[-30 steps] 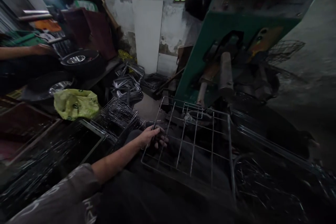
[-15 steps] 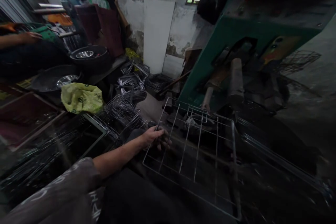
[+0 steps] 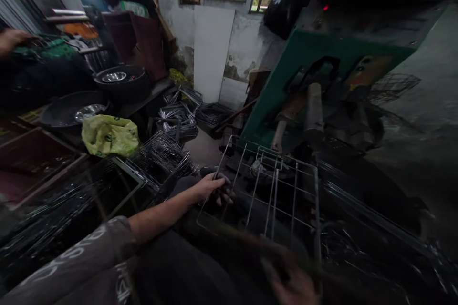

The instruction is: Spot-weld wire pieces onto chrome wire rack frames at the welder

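Observation:
My left hand [image 3: 215, 188] is closed on the left side of a rectangular wire rack [image 3: 252, 195], thumb on top and fingers beneath. The rack tilts over my lap, its far edge near the front of a green machine [image 3: 266, 90]. My right hand [image 3: 295, 282] is low at the front, by the rack's near right part. Motion and shadow smear its fingers, so what it holds, if anything, is unclear. Close to the rack's middle wires a brighter straight wire [image 3: 275, 205] shows; I cannot tell whether it is loose or attached.
Left of my arm lie a stack of wire frames [image 3: 161, 159] and a yellow-green plastic bag [image 3: 109, 136]. More bent wire pieces [image 3: 179, 116] are piled behind. Metal bowls [image 3: 113, 77] rest in black basins. Another person's hand [image 3: 14, 40] shows at far left.
My right hand has come into view at the lower front, beside the rack. My left hand keeps its hold on the rack. The person's hand at far left has shifted leftward.

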Available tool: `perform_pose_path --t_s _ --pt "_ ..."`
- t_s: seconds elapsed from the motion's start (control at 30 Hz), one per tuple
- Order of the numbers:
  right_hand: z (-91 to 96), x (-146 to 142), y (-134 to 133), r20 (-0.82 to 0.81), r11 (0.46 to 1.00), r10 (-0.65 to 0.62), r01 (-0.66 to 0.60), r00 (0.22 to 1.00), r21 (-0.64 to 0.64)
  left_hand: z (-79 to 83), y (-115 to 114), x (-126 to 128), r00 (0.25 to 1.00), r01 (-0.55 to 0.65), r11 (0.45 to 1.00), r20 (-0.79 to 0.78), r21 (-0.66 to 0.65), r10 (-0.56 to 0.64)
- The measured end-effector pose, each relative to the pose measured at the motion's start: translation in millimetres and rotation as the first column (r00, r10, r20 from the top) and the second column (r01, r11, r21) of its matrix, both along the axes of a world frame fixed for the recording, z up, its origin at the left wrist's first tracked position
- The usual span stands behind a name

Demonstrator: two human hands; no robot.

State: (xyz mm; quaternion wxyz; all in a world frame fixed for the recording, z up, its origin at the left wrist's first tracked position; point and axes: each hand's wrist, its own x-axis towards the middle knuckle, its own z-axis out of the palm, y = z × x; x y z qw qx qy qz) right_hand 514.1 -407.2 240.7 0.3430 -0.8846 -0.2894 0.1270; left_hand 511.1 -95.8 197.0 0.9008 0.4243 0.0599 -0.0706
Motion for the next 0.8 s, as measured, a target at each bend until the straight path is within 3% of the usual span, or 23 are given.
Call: perform_pose_path --t_s 0.1,0.23,0.37,0.47,0.63,0.8 --pt "-12.8 11 11 -0.102 0.991 0.096 -0.105 0.99 -0.079 -1.3 1 -1 1.0 0.0 1.0 0.004 -0.006 0.0" --pt "-10.2 17 21 -0.097 0.958 0.111 -0.133 0.989 -0.253 -3.8 1 -1 1.0 0.029 0.999 0.004 -0.02 -0.029" --pt "-8.7 19 32 -0.051 0.855 0.219 -0.217 0.974 -0.471 -6.4 -3 -1 1.0 0.01 1.0 0.007 -0.016 -0.01" --pt "-21.9 18 33 0.015 0.776 0.306 -0.24 0.952 -0.584 -8.4 -3 -2 1.0 0.011 1.0 0.013 -0.011 -0.011" --pt "-44.4 18 19 0.024 0.802 0.403 -0.341 0.915 -0.49 -6.3 0 -4 0.999 0.026 1.0 0.018 -0.004 -0.026" --pt "-46.6 18 10 0.156 0.851 0.447 -0.365 0.881 -0.377 0.8 -1 -5 0.999 0.022 1.0 0.03 -0.013 -0.021"
